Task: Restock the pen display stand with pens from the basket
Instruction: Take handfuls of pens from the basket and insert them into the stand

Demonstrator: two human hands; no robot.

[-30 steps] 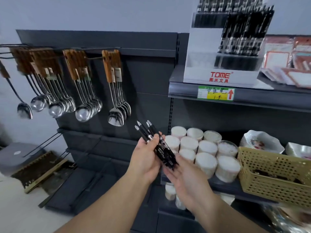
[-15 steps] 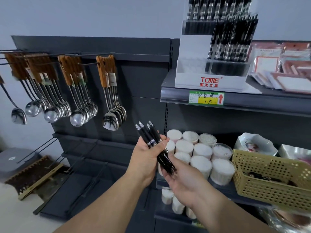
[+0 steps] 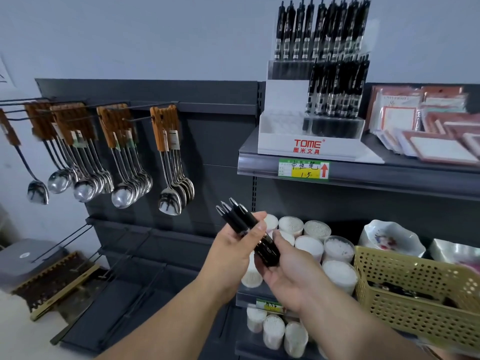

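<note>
Upper dark grey metal shelf (image 3: 405,179) carries a white plastic pen display stand with red TOME lettering (image 3: 280,141) at its left end, black pens (image 3: 335,89) upright in its tiers. Flat reddish-bordered paper packets (image 3: 439,149) lie just beside it to the right. A yellow-and-green price label (image 3: 303,170) is fixed to the front edge. Middle shelf (image 3: 242,297) carries round clear tubs of white cotton swabs (image 3: 311,246), a white scalloped patterned dish (image 3: 389,240) and a yellow perforated plastic basket (image 3: 415,305). Bottom shelf (image 3: 242,345) holds further tubs (image 3: 272,332).

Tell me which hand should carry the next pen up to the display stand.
Probably right. The left hand grips the whole pen bundle; the right hand holds only its lower end, and the display stand sits up to that side.
</note>
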